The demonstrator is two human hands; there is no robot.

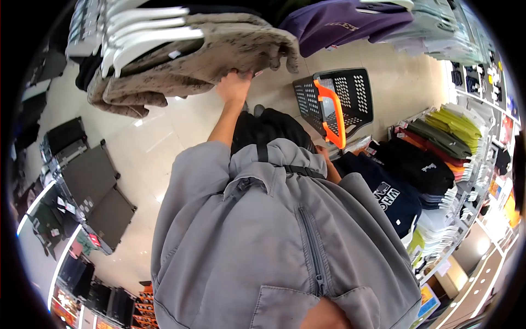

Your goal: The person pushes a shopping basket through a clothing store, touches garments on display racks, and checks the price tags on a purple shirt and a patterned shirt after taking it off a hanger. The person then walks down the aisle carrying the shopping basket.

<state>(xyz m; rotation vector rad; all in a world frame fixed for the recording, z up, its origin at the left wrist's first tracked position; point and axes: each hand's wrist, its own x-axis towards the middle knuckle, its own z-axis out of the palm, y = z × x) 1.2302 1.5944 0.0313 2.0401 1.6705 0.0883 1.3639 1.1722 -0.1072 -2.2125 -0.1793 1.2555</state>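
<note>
Our left hand (233, 89) has its fingers right up at the lower edge of a mottled grey-brown garment (230, 46), though honestly we can't tell if they're pinching the cloth or just touching it. Going left to right, way over on the left we've got some dark suitcases (90, 175) on the shiny floor (148, 151), then a bunch of white hangers (145, 45) up top with that mottled garment hanging beside them. Next along is a purple sweatshirt (342, 24), and lower down a black basket (359, 88) with an orange handle (332, 109). Our right hand (324, 154) is just beside the near end of that handle, partly hidden by our grey jacket (230, 247), so we can't tell if it's gripping anything. Far right, there's a navy shirt (359, 174) with white lettering, a black shirt (402, 162) and some yellow-green tops (455, 129).
</note>
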